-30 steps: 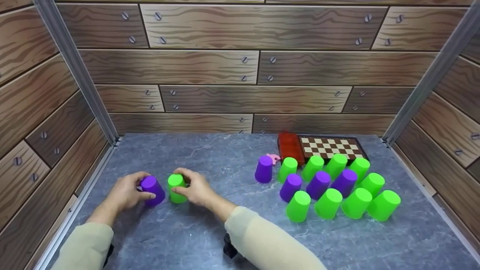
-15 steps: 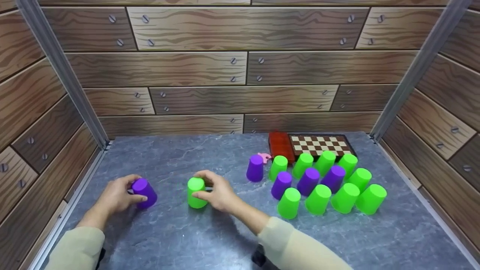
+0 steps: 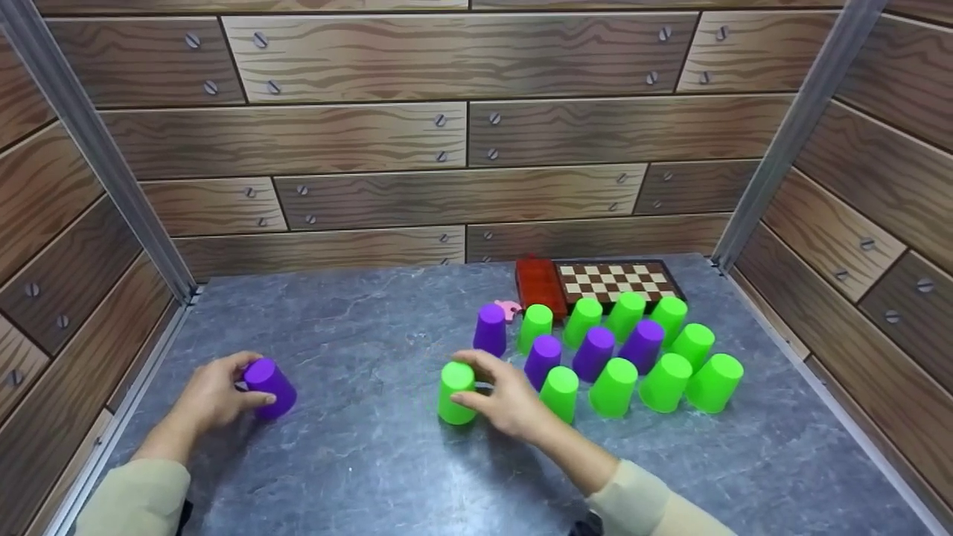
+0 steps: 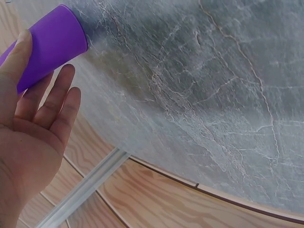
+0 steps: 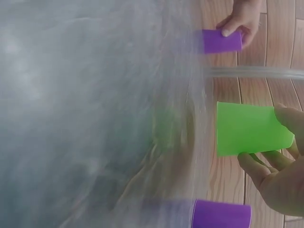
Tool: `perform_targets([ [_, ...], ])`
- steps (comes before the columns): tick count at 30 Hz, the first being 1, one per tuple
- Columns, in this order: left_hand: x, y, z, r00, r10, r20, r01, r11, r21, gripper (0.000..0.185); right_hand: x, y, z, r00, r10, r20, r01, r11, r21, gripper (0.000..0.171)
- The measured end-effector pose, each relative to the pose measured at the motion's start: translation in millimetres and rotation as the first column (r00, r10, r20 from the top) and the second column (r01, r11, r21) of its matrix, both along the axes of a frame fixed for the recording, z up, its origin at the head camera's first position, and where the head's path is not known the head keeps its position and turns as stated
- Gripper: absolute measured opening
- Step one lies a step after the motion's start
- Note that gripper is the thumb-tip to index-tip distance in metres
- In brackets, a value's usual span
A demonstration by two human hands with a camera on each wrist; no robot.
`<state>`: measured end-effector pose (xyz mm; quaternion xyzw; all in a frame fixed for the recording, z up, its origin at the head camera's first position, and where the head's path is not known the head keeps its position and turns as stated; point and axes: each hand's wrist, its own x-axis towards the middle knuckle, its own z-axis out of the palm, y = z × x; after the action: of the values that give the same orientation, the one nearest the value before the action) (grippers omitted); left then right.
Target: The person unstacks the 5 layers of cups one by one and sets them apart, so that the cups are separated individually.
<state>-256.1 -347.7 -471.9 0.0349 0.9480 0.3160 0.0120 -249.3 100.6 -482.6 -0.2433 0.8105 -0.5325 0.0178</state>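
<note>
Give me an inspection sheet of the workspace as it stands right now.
Surface: grey marbled tabletop, no spills seen.
Job's things: purple cup upside down at the left; green cup upside down at the middle.
Clutter: cup cluster, green and purple, upside down; chessboard behind it; small pink piece.
Grippers: left hand grips the purple cup; right hand grips the green cup.
Cables: nothing seen.
Surroundings: wood-print walls, metal corner posts.

A purple cup (image 3: 269,388) stood upside down at the table's left. A green cup (image 3: 456,392) stood inverted mid-table, well apart.
</note>
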Motion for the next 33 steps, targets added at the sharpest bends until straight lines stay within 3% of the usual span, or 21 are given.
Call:
perform_targets([
  [14, 0.8, -1, 1.9, 1.0, 0.005, -0.005, -0.005, 1.0, 0.001, 0.067, 17.0, 43, -12.9, 0.997, -0.075, 0.026, 0.075, 0.997, -0.005, 0.051],
  [26, 1.3, 1, -2.8, 0.999, -0.008, -0.036, 0.008, 1.0, 0.01, 0.065, 20.5, 53, -24.1, 0.994, -0.105, 0.017, 0.105, 0.994, 0.028, 0.051],
  [33, 3.2, 19, -3.7, 0.996, -0.008, -0.092, 0.011, 0.999, 0.03, 0.067, 21.4, 53, -26.3, 0.993, -0.117, -0.002, 0.116, 0.992, 0.051, 0.051],
])
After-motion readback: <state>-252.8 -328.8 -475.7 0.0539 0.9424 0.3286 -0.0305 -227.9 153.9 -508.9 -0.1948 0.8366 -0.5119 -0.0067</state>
